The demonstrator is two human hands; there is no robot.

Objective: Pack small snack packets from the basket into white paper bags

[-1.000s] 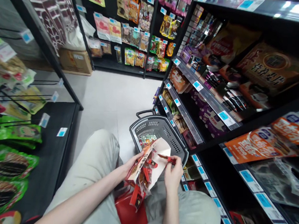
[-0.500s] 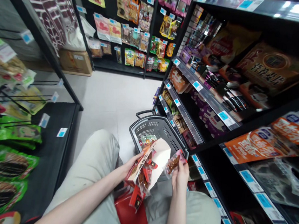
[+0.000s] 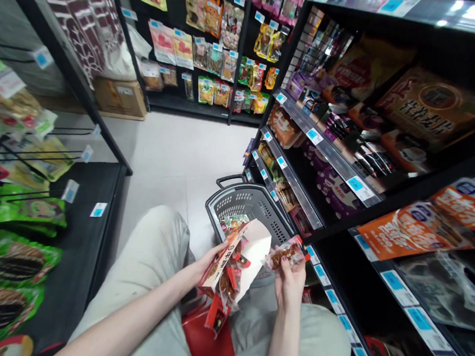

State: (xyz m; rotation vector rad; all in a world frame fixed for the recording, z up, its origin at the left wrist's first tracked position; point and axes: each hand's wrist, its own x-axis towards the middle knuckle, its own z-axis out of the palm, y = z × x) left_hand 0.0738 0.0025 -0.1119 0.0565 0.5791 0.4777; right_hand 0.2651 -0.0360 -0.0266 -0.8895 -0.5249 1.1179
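My left hand [image 3: 209,258] grips the side of an open white and orange snack box [image 3: 239,256] that holds several small red packets. My right hand [image 3: 289,278] pinches one small clear packet with brown food [image 3: 285,253], held just right of the box near the bottom shelf edge. More red packets and a red bag [image 3: 207,340] lie on my lap, below the box. A grey shopping basket [image 3: 255,205] stands on the floor right behind the box, with a green-patterned pack inside.
Black store shelves with blue price tags [image 3: 356,185] rise close on my right, full of snack bags. Hanging green packs [image 3: 6,267] crowd the left rack. A cardboard box [image 3: 119,96] sits at the far end of the pale floor aisle.
My right hand drew a small packet out of the box and moved it right and slightly up, toward the shelf. The left hand and box stayed put.
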